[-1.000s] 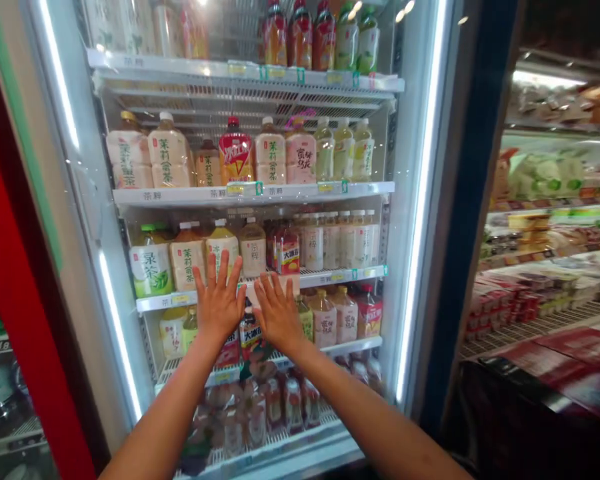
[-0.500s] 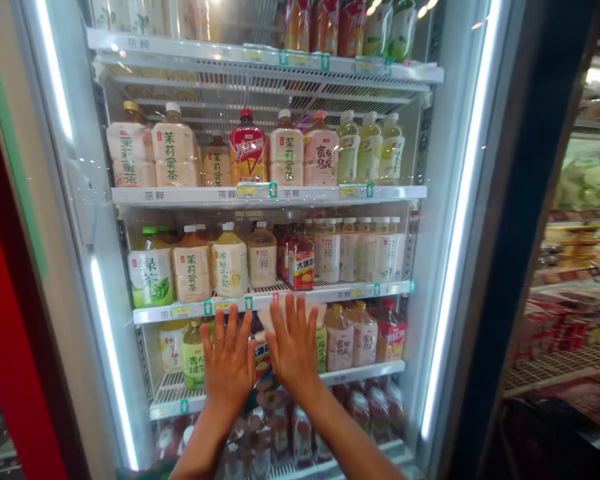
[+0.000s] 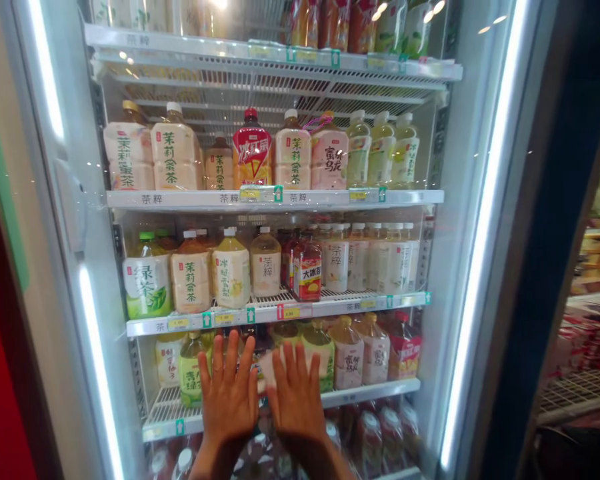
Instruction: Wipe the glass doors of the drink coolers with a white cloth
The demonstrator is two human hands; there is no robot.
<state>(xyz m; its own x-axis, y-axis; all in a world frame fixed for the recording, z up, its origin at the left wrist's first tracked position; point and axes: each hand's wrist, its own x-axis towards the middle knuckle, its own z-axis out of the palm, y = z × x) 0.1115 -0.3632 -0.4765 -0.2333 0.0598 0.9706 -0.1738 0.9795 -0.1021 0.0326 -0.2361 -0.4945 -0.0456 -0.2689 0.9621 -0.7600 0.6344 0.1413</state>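
My left hand (image 3: pixel 229 393) is raised, palm away from me, with its fingers spread in front of the drinks cooler. Beside it my right hand (image 3: pixel 295 393) is held the same way, fingers stretched out. Both are in front of the lower bottle shelf; whether the palms touch glass I cannot tell. A pale patch (image 3: pixel 267 367) shows next to the right hand's fingers, perhaps cloth, paper or a reflection. Left of my hands stands a green tea bottle (image 3: pixel 191 373); to the right are pink-labelled bottles (image 3: pixel 349 357). Bottles directly behind the hands are partly hidden.
The cooler's white shelves (image 3: pixel 280 199) carry several rows of bottled tea. Upright light strips run along its left side (image 3: pixel 100 373) and right side (image 3: pixel 485 240). A door handle (image 3: pixel 71 207) is at the left. Another stocked shelf (image 3: pixel 580 387) stands at the far right.
Both hands have moved lower, from across the shelf's front edge to just beneath it. The view has shifted slightly, and the shelves appear a little larger.
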